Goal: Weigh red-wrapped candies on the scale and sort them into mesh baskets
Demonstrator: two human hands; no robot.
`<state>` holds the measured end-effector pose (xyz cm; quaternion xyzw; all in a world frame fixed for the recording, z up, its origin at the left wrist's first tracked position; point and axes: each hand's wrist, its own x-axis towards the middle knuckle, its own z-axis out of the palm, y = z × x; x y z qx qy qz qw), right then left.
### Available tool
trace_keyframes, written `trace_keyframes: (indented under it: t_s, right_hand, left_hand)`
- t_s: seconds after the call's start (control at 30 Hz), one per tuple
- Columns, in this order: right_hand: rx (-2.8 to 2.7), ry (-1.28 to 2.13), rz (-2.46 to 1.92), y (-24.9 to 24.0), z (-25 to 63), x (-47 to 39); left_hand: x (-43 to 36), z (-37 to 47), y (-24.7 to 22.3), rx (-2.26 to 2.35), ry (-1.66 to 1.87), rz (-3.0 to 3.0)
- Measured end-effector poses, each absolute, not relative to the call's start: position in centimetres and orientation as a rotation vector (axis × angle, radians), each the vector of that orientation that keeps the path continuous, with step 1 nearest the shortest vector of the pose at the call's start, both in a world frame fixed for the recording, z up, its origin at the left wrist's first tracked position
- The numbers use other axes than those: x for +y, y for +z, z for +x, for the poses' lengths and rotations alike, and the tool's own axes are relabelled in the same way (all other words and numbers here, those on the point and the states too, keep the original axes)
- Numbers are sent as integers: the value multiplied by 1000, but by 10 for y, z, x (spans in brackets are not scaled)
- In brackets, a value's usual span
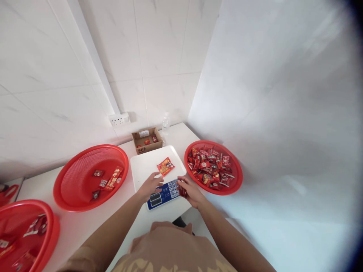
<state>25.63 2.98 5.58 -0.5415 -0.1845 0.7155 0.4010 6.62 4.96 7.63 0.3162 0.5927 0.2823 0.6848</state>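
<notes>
Above scale [146,163]: open from overhead. Pan bare left of the flat packet [166,166], which occupies the right half. Near edge partly blocked by left grip [149,186] and right grip [189,192]; gap between them open. Left basket [74,172] and right basket [239,175] crowd the scale; only tight slots beside it. Both open-topped, so entry from above is unobstructed. Far side: cardboard box [150,148] just behind the pan, bottle [166,121] beyond, then tiled wall [161,79]. Bare table [91,223] on near left. White wall [261,121] limits reach rightward.
</notes>
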Motion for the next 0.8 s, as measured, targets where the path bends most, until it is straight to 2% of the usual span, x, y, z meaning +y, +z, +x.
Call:
trace_keyframes:
  t_s: [0.17, 0.37, 0.5, 0.7, 0.8]
  right_hand:
    - [-544, 1870, -1324, 58, 242, 25]
    - [-553, 1939, -1304, 54, 231, 32]
    - [-446, 1808, -1406, 49, 226, 48]
    - [-539, 1680, -1395, 53, 226, 68]
    - [-631, 1662, -1383, 50, 227, 66]
  left_hand:
    - [26, 83, 68, 1136, 553, 774]
    - [33, 74, 50, 1251, 749, 608]
    - [47, 60, 46, 1299, 888, 576]
    - [51, 48, 44, 1647, 788, 1070]
    - [46, 48, 35, 1636, 627, 1535]
